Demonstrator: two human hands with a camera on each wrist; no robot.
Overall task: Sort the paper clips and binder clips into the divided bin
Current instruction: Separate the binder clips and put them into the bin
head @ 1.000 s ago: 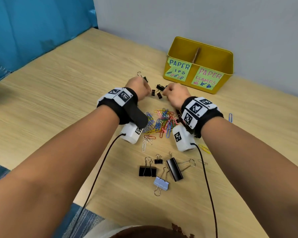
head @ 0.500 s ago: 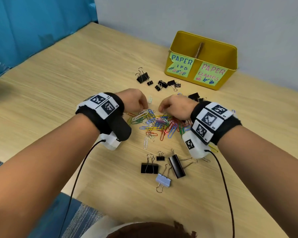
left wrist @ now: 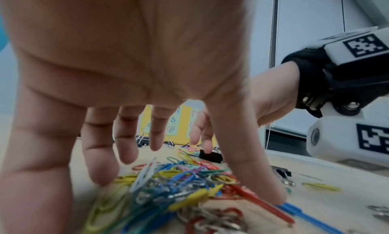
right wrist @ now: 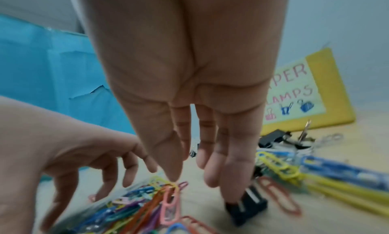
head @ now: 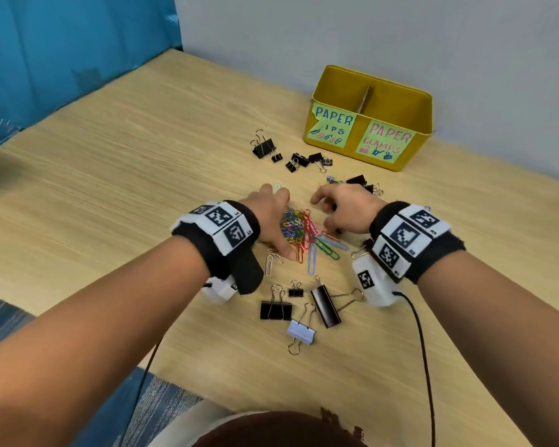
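Both hands are hovering low over the heap of coloured paper clips (head: 304, 233) lying mid-surface. The left hand (head: 270, 217) is spreading its fingers (left wrist: 101, 162) wide above the heap, its grip holding nothing, with one fingertip touching down beside a red clip at the heap's edge. The right hand (head: 344, 206) is reaching in from the other side, fingers (right wrist: 231, 167) hanging loosely straight — its grip is also wide and empty, though one fingertip is resting on a small black binder clip (right wrist: 245, 207) just beside the heap. More binder clips are sitting in two groups: one (head: 299, 306) near the person, another (head: 291, 154) farther off, near the yellow divided bin (head: 397, 104). The bin is standing at the far side of the wooden surface (head: 110, 188), its front carrying two labels — "PAPER CLAMPS" reads fully.
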